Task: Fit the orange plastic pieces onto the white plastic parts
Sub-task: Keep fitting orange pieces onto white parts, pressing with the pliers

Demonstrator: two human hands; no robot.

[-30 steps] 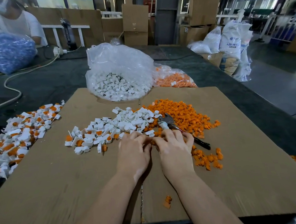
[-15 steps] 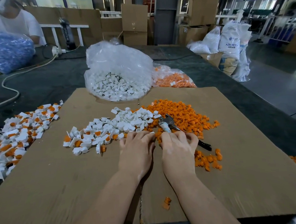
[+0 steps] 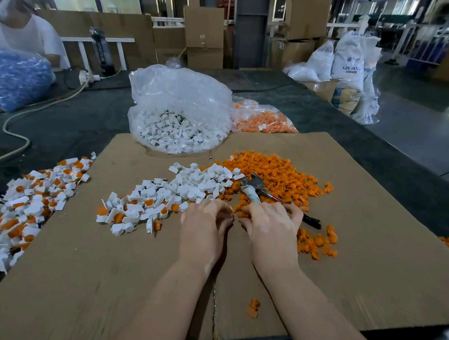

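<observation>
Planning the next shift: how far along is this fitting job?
Done: a heap of fitted white-and-orange parts lies at the cardboard's far left. In hand: left hand and right hand meet, fingers curled; what they hold is hidden. Left: loose white parts, loose orange pieces, plus a bag of white parts.

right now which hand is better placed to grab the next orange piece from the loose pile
Right. The right hand sits at the near edge of the orange pile, with more orange bits beside its wrist. The left hand lies by the white parts, better placed to take one of those.
</observation>
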